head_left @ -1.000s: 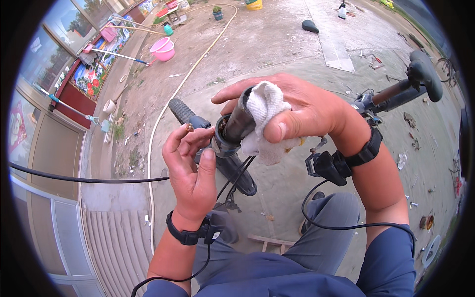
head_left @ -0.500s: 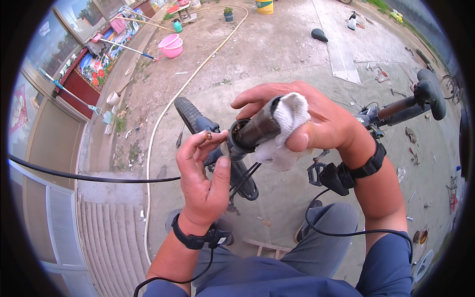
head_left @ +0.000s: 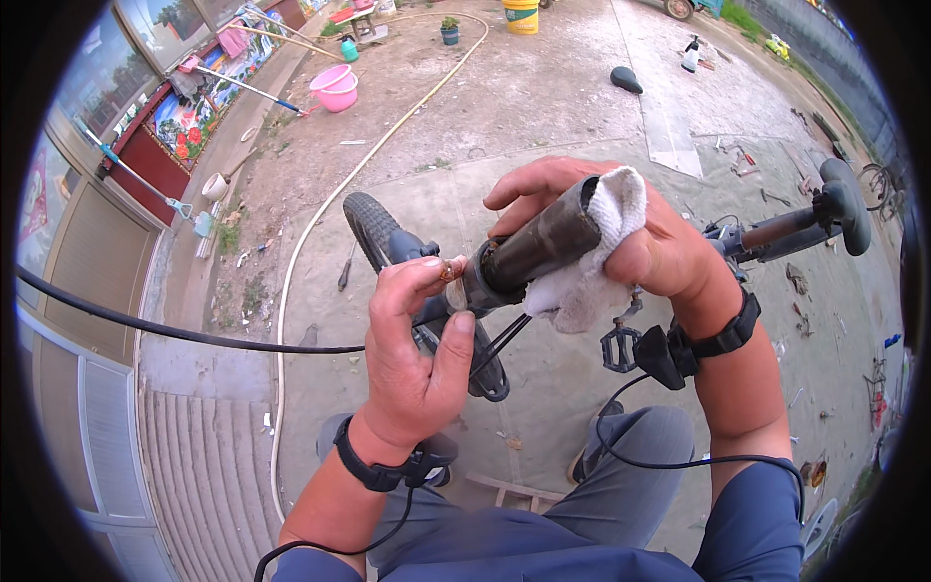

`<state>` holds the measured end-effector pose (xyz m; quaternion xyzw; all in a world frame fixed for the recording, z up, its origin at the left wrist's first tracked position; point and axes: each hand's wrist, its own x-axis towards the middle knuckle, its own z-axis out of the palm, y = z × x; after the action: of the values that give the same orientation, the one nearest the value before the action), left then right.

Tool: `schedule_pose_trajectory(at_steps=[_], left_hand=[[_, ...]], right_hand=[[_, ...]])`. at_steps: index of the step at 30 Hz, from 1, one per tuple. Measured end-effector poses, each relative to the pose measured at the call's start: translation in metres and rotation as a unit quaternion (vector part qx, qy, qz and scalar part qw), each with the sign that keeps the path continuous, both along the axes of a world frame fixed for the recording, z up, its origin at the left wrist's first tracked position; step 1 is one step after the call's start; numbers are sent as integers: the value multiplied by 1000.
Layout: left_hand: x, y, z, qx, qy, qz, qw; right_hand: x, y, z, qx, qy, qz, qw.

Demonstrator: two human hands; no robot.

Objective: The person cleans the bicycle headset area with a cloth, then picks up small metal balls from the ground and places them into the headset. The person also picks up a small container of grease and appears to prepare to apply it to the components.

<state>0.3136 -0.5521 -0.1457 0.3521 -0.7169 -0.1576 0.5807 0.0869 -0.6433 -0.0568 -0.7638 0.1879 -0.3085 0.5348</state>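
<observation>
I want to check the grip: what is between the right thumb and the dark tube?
A white cloth lies between them, in the head view.

No words or numbers are reading legibly. Far ahead of the left hand (head_left: 412,339) and the right hand (head_left: 669,242), a yellow bucket (head_left: 522,16) is carrying printing on its side, too small to make out. Well to the left of the left hand, a pinkish decoration (head_left: 37,204) is standing out on the glass; whether it is bearing any lettering, one cannot tell.
</observation>
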Motion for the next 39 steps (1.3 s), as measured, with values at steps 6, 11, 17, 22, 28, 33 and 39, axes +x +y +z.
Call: schedule_pose_trajectory(at_steps=[6,11,17,22,28,33,39], left_hand=[[4,-3,4,-8,-12,-6,1000],[4,-1,11,-78,-107,41,990],[-8,7,14,-141,-212,117,960],[-9,8,14,-135,-264,152,943],[-6,5,16,-124,-288,166,935],[-4,9,22,-112,-325,165,925],[-3,9,27,-120,-362,176,907]], right_hand=[[0,-1,3,-12,5,-8,1000],[-3,-4,2,-10,-7,6,1000],[-6,-11,3,-17,-1,31,999],[-7,-13,3,8,1,47,999],[-7,-12,2,25,-9,51,998],[-6,-13,3,26,-10,53,998],[-7,-15,2,19,-9,54,998]])
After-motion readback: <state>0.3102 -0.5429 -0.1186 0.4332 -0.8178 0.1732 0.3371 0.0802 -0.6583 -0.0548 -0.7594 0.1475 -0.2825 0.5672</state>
